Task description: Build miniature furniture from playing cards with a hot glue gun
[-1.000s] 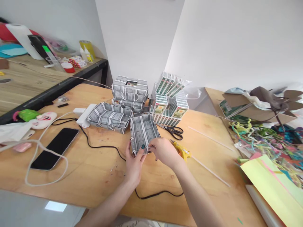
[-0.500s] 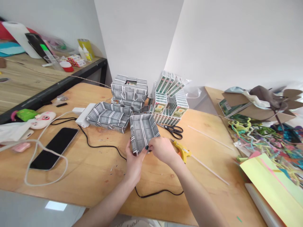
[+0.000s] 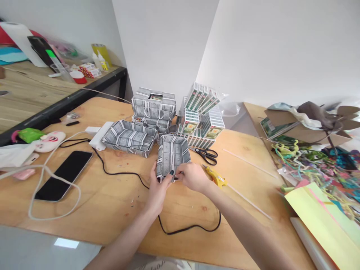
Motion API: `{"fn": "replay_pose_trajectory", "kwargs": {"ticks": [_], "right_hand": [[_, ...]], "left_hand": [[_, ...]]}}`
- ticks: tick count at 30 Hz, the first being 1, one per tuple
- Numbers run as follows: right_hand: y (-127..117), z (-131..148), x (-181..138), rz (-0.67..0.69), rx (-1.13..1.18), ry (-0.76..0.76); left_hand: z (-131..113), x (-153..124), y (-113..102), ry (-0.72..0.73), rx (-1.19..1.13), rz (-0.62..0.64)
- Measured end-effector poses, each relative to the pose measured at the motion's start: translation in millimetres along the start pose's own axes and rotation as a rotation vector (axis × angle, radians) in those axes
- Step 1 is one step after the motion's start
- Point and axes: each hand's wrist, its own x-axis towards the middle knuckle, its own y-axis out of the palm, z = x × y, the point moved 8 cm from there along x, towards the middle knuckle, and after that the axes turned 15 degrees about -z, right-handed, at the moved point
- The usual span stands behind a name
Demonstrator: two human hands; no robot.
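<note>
A small open box point(image 3: 172, 152) covered in grey-and-white patterned paper sits tilted slightly on the table in front of me. My left hand point(image 3: 156, 189) grips its near left corner, thumb on the near rim. My right hand point(image 3: 194, 177) is closed at the near right edge, fingertips pinching the rim beside my left thumb. A second, longer patterned box point(image 3: 129, 137) lies open to the left. Behind stands a closed-looking patterned box point(image 3: 154, 107) on another one. Right of my hand are black-handled scissors point(image 3: 207, 155) and a yellow glue gun point(image 3: 216, 177).
Stacked green-and-white card boxes point(image 3: 202, 120) stand behind the scissors. A black cord point(image 3: 194, 227) loops across the near table. A phone point(image 3: 64, 176), white cable point(image 3: 46, 170) and power strip point(image 3: 101, 135) are at left. Coloured pipe cleaners point(image 3: 306, 161) and yellow paper point(image 3: 323, 213) lie right.
The small box has turned a little and stands straighter to me. Both hands stay on its near edge, with the right fingers shifted slightly along the rim.
</note>
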Motion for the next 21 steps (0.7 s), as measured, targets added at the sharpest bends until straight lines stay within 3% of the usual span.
{"fn": "replay_pose_trajectory", "kwargs": {"ticks": [6, 10, 15, 21], "right_hand": [[-5.5, 1.8, -5.8, 0.061, 0.046, -0.009], [-10.2, 5.7, -3.5, 0.029, -0.040, -0.010], [1.5, 12.1, 4.2, 0.048, -0.161, -0.065], [4.0, 6.8, -0.6, 0.024, -0.132, -0.046]], "left_hand": [[-2.5, 0.7, -1.1, 0.001, -0.030, 0.003], [-2.3, 1.7, -1.6, 0.004, -0.026, 0.002], [-2.4, 1.8, -0.4, 0.026, -0.001, 0.007], [-5.4, 1.5, -1.0, 0.037, 0.037, 0.011]]}}
